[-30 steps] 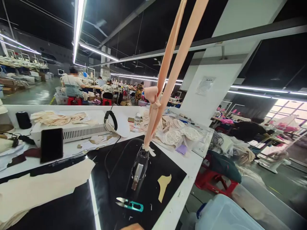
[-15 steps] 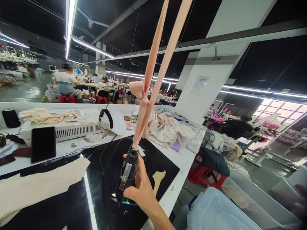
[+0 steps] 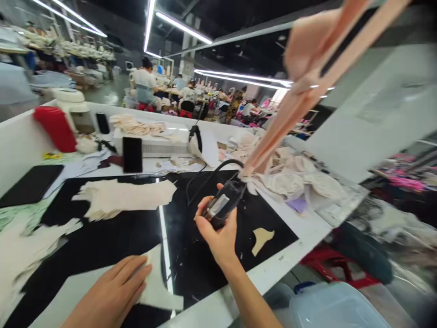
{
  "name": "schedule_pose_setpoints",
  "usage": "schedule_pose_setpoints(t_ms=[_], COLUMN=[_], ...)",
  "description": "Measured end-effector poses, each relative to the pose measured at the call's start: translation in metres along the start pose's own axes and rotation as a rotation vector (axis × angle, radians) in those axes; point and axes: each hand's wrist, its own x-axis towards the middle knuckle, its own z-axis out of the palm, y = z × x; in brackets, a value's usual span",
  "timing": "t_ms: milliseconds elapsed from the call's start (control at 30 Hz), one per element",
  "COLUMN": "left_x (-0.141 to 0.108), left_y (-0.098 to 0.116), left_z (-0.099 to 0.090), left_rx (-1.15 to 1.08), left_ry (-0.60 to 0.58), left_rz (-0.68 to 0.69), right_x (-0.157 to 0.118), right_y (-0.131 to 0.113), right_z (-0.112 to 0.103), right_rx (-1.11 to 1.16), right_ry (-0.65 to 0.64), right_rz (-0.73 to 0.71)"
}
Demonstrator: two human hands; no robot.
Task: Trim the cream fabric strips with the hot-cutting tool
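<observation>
My right hand [image 3: 220, 228] is wrapped round a black handheld electric tool [image 3: 225, 202], which is tied at its top to peach fabric strips [image 3: 290, 114] that hang from above. A dark cable runs from the tool across the black mat [image 3: 191, 237]. My left hand [image 3: 119, 284] lies flat, fingers together, on a cream fabric piece [image 3: 159, 284] at the mat's front edge. Pale cut layers [image 3: 131, 196] lie farther back on the mat. A small beige piece [image 3: 262, 240] is to the right of my right hand.
Behind the mat are a phone [image 3: 132, 155], a white visor [image 3: 206, 146] and a white slotted box [image 3: 164, 146]. Lace cups [image 3: 285, 182] are heaped at the back right. A red stool [image 3: 337, 262] and a plastic bin [image 3: 337, 305] stand beyond the right edge. People sit farther off.
The view has turned left and down. My left hand has come into view on the cream piece. The tool and its strips now lean to the right.
</observation>
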Motion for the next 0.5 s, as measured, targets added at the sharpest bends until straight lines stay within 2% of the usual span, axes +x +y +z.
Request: schedule_pose_setpoints(t_ms=[67,133,200,333,500], left_x=[0.008,0.02,0.031,0.044,0.041], left_y=[0.01,0.019,0.028,0.038,0.039], left_z=[-0.01,-0.016,-0.018,-0.013,-0.002], left_rx=[0.063,0.107,0.134,0.176,0.209], left_ry=[-0.092,-0.018,-0.014,-0.011,-0.041], left_rz=[0.016,0.043,0.052,0.124,0.152], right_x=[-0.001,-0.001,-0.001,0.0,0.0], right_y=[0.002,0.007,0.012,0.024,0.033], right_z=[0.008,0.016,0.024,0.036,0.047], right_rx=[0.042,0.089,0.13,0.196,0.21], right_ry=[-0.003,-0.004,-0.006,-0.041,-0.072], right_rz=[-0.034,-0.051,-0.043,-0.025,-0.012])
